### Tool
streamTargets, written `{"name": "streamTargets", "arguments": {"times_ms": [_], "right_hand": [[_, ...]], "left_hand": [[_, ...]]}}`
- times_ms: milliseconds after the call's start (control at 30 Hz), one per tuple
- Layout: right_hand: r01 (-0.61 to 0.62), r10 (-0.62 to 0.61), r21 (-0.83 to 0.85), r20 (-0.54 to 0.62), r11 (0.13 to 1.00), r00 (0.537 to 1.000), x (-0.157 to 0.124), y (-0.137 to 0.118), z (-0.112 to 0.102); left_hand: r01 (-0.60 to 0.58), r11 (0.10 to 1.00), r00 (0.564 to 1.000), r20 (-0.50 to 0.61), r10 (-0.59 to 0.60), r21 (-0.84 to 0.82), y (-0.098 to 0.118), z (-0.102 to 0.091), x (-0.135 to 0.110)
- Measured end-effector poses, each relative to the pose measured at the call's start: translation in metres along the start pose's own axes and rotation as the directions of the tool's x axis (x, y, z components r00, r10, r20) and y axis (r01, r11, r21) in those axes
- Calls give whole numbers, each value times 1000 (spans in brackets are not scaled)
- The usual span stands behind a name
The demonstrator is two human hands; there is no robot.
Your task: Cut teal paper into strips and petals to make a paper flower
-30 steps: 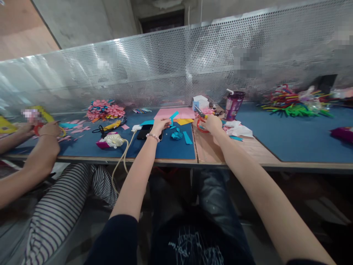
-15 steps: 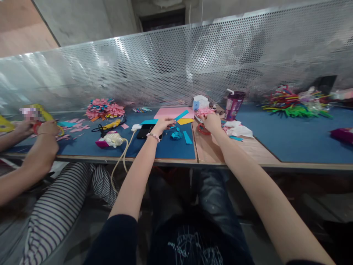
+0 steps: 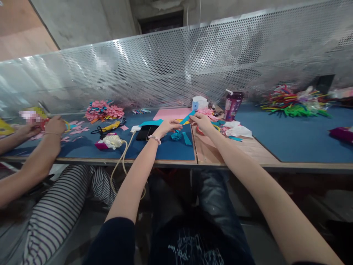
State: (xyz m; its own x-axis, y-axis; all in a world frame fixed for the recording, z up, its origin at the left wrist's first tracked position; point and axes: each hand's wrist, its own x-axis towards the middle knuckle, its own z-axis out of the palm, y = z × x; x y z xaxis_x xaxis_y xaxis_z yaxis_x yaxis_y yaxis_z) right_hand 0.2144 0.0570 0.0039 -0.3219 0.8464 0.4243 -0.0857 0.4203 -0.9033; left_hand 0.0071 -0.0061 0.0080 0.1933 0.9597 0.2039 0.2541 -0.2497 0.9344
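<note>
A blue paper strip [image 3: 186, 118] slants up between my two hands above the table. My left hand [image 3: 168, 127], with a beaded bracelet at its wrist, pinches the strip's lower end. The fingers of my right hand [image 3: 202, 122] are closed at its upper end. Just below the strip lie a crumpled blue paper flower [image 3: 176, 135] and a loose blue paper piece [image 3: 187, 138]. Beside my right hand is a pink paper flower [image 3: 208, 113]. Red and yellow ring-shaped handles [image 3: 217, 128] show partly under my right wrist.
A purple cup [image 3: 233, 106] with a straw stands right of my hands. Crumpled tissue [image 3: 238, 129] lies nearer. Left are a black phone [image 3: 144, 133], a yellow glue gun [image 3: 111, 126], a corded power strip and pink flowers [image 3: 103, 109]. A co-worker's hand [image 3: 56, 126] holds red-handled scissors farther left.
My right hand has moved left from the pink flower to the blue strip's upper end. My left hand has shifted slightly right with the strip.
</note>
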Motion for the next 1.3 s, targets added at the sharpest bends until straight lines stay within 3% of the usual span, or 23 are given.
{"name": "streamTargets", "arguments": {"times_ms": [133, 200, 267, 333, 433, 500, 567, 667, 800, 1000, 1133, 1300], "right_hand": [[-165, 161, 173, 35, 971, 986, 1, -8, -7], [-297, 269, 165, 174, 940, 947, -1, -13, -12], [-395, 350, 83, 328, 915, 877, -5, -18, -15], [-432, 408, -34, 404, 901, 819, -8, -19, -15], [-430, 470, -193, 425, 882, 774, -10, -15, -12], [-408, 491, -275, 427, 871, 760, -9, -11, -9], [-385, 502, -337, 413, 860, 760, -8, -7, -8], [-362, 504, -375, 412, 853, 759, -7, -5, -9], [-315, 466, -374, 442, 872, 767, -9, -9, -10], [-102, 333, -452, 468, 886, 818, -12, -12, -9], [-18, 272, -455, 500, 890, 822, -12, -12, -8], [13, 214, -438, 464, 899, 859, -12, -11, -7]], "left_hand": [[22, 999, 999, -43, -20, 45, 1, 2, 1], [21, 997, 992, -122, -12, 75, -2, 0, 5], [13, 993, 975, -222, 14, 118, -8, -4, 10], [18, 980, 928, -369, 57, 198, -14, -10, 14], [116, 907, 804, -574, 154, 404, -20, -21, 15], [219, 807, 739, -633, 230, 548, -22, -27, 12], [308, 712, 710, -651, 269, 631, -23, -30, 9], [390, 635, 717, -652, 245, 667, -21, -30, 4], [445, 577, 766, -625, 151, 684, -21, -29, 1], [437, 496, 840, -537, 73, 750, -28, -34, 4], [435, 468, 846, -527, 79, 769, -33, -36, 6], [445, 444, 845, -529, 79, 778, -34, -36, 5]]}}
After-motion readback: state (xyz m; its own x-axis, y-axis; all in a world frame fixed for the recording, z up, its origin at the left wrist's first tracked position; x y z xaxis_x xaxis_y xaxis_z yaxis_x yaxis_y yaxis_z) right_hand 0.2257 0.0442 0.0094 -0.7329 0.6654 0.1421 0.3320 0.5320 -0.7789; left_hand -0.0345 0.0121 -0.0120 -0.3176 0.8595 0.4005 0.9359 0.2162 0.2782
